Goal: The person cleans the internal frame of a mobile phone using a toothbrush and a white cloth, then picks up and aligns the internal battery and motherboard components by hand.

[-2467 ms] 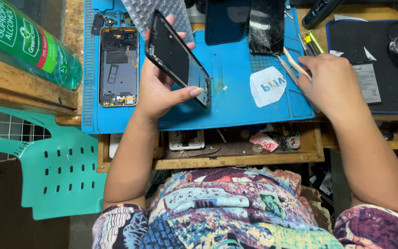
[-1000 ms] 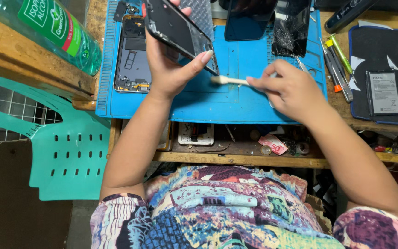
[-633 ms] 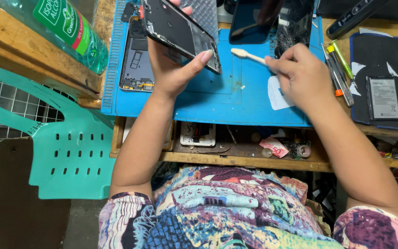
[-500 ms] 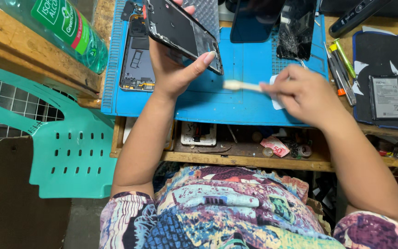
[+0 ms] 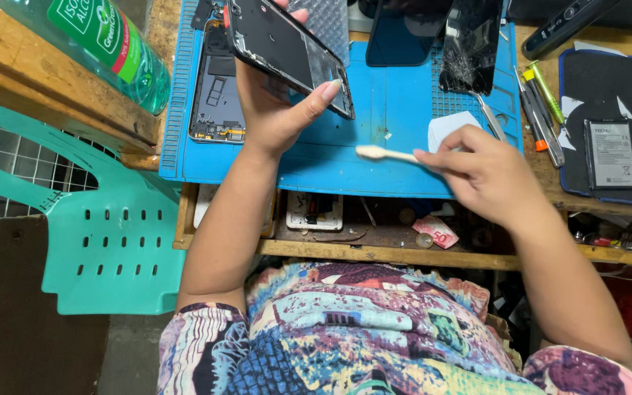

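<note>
The left hand (image 5: 276,110) gripped the black phone frame (image 5: 287,51), thumb across its near edge, holding it tilted above the blue repair mat (image 5: 396,164). And the swab was back down: a moment before, the right hand (image 5: 484,172) had it raised toward the far side of the mat; now its fingers pinched the cotton swab (image 5: 382,153) low and level, tip pointing left toward the frame but well short of it, touching nothing. The frame had barely shifted. An opened phone body (image 5: 217,88) lay on the mat to the left, a cracked screen (image 5: 469,44) far right, a green-labelled bottle (image 5: 104,44) on the wooden bench.
</note>
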